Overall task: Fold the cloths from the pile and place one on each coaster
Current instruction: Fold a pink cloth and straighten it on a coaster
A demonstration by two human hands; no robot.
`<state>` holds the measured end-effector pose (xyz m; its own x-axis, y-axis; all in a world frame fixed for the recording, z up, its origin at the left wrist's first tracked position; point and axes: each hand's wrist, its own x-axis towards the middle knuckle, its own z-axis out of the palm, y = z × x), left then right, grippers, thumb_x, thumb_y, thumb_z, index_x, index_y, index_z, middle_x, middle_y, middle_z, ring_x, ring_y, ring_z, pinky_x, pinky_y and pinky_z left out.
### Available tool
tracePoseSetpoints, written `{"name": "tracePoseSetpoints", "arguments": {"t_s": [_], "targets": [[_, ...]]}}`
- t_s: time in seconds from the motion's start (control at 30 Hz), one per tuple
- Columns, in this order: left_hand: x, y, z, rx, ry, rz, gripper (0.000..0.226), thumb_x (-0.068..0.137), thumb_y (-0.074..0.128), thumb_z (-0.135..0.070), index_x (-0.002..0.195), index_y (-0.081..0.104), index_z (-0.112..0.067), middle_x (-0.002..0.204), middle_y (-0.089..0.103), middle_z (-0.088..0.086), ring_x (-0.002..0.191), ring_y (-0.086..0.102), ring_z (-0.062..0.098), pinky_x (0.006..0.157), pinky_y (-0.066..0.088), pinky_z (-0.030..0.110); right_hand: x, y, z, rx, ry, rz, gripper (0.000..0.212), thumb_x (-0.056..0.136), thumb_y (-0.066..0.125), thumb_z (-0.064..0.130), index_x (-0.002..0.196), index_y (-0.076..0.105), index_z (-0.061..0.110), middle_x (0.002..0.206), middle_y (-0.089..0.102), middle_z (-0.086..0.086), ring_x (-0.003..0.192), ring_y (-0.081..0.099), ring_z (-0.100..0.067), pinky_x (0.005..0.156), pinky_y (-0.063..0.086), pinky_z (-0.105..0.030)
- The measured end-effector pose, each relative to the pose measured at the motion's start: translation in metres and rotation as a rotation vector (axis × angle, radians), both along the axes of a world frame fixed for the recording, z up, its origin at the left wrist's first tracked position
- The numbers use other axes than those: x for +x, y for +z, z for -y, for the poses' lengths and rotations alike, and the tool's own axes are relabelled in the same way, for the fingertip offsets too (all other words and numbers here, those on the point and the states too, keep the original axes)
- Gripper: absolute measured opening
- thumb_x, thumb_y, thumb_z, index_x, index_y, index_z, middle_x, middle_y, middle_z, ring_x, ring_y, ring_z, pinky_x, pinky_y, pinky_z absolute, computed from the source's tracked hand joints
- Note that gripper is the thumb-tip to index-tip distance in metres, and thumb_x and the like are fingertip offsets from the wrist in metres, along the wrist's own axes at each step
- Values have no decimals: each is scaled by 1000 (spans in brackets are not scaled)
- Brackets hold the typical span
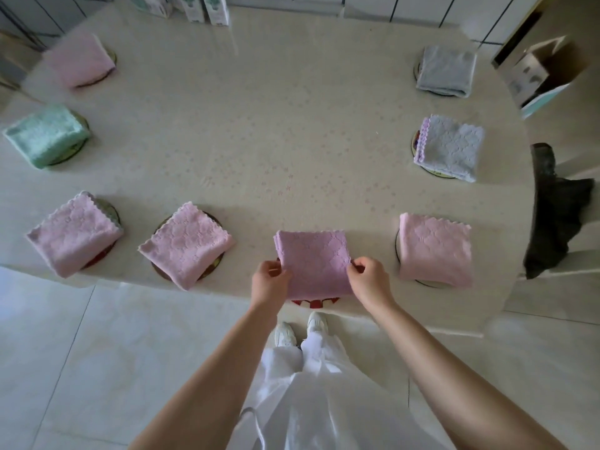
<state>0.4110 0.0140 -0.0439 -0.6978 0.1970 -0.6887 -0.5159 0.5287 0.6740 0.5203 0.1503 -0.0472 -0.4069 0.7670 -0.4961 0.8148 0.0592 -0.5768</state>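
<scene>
- Found both bare forearms reaching forward from the lower edge, above white trousers and white shoes on the tiled floor.
- Noted left hand [271, 279] pinching the left edge of the mauve folded cloth [313, 263], thumb and fingers closed on it.
- Noted right hand [370, 277] pinching the opposite edge likewise.
- Located that cloth at the near edge of the worktop [259, 141], lying over a red-rimmed coaster [315, 302] with only the near rim showing.
- Logged, in the same row on coasters: left pink cloth [74, 233], middle pink cloth [186, 245], right pink cloth [435, 248].
- Logged farther out, each on a coaster: green cloth [45, 134] and rear pink cloth [79, 60] on the left, pale blue cloth [449, 147] and grey cloth [444, 71] on the right.
- Logged a dark garment [555, 209] draped at the right edge and cartons [194, 6] at the far edge.
</scene>
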Motion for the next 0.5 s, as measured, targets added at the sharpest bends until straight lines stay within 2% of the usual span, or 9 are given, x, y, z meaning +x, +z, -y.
{"name": "tracePoseSetpoints", "arguments": {"t_s": [0.13,0.23,0.37,0.5], "targets": [[-8,-1,0,-34,-109,-62,20,89,55,-5,107,59,-13,95,63,2,72,56,8,55,44,18,13,-10,13,-44,-74,-41,14,89,56,14,93,66,6,89,67,-8,87,61,-28,68,38,-27],[-11,-3,1,-69,-134,-102,19,88,58,-8,106,60,-13,96,65,2,74,58,11,55,44,19,17,-14,17,-72,-82,-40,17,89,56,14,100,66,6,98,69,-9,93,62,-28,71,38,-26],[-12,-6,5,-150,-208,-219,17,86,63,-20,102,62,-17,94,66,-2,81,60,16,55,42,19,16,-12,15,-71,-39,-18,16,89,55,15,100,63,7,97,67,-7,90,60,-26,69,36,-26],[-10,-9,12,-246,-281,-316,11,82,65,-15,93,61,-15,88,65,-2,81,58,17,60,38,20,15,-12,12,-22,97,33,8,88,56,18,92,54,12,85,60,-2,79,56,-24,63,34,-28]]}}
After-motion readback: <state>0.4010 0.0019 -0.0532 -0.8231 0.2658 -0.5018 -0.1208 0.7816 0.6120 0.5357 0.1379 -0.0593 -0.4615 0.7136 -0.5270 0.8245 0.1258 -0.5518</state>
